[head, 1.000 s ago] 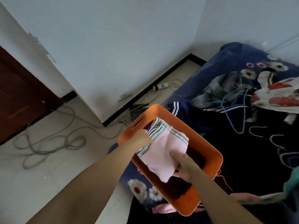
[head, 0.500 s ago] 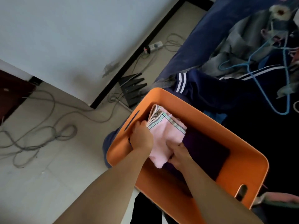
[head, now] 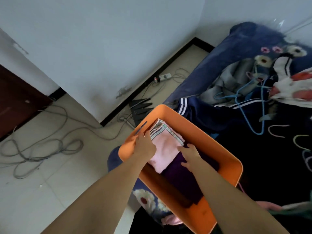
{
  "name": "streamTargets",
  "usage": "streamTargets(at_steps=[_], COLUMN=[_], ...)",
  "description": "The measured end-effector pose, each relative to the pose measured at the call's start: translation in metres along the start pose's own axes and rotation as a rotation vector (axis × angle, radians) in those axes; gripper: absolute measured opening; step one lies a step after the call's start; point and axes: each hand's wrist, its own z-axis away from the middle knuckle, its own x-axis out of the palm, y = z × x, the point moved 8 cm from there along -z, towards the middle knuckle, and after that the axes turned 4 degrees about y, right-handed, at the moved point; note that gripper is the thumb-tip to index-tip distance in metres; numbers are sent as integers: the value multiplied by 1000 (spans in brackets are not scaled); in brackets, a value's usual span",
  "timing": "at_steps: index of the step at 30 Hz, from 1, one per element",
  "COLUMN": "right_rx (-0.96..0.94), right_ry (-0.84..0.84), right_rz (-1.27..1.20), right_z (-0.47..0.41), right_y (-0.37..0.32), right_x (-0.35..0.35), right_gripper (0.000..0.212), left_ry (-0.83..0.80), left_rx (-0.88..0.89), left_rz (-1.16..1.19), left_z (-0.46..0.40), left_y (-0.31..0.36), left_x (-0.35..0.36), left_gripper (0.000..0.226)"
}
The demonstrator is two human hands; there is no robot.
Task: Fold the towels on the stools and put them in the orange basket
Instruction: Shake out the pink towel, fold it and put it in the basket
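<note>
1. Basket (head: 224, 159), orange, sits tilted on the dark bedding (head: 270, 166); its near corner runs under the right forearm and its lower right edge is hard to trace.
2. Pink towel (head: 166, 149), folded, with a striped border, lies in the far left end of the basket, partly over a dark purple cloth (head: 182, 179) whose folds are too dim to read.
3. Left hand (head: 146, 146) rests on the towel's left edge, fingers pointing down into the basket; their tips are hidden, so whether they pinch the cloth cannot be told.
4. Right hand (head: 191, 154) lies flat, fingers straight and apart, touching the towel's right edge.
5. Cables (head: 42, 149) sprawl over the floor at left; hangers (head: 249, 105) lie on the bed at far right.
</note>
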Motion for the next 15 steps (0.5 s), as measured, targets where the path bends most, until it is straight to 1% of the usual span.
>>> streamTargets(at_steps=[2,3,5,7,9,11,15], right_rx=[-109,-202,-359,-520,-661,-815,-1083], right_ry=[1,0,15,51,105,177,323], right_rz=[104,173,361,573,691,780,996], right_z=[18,40,66,98,135,167,236], right_y=[-21,-37,-66,-93,-114,-134,-156], right_x=[-13,-24,-31,-37,-43,-45,-31], right_gripper=[66,63,57,52,53,50,45], left_ry=[23,63,109,181,256,335,469], left_rx=[11,43,97,145,205,266,292], left_rz=[11,17,-4,2,17,15,-41], left_z=[15,33,48,69,97,119,164], left_y=[11,23,43,64,84,98,93], left_x=[-18,-35,-56,-82,-109,-132,-173], left_gripper=[56,53,49,51,53,49,44])
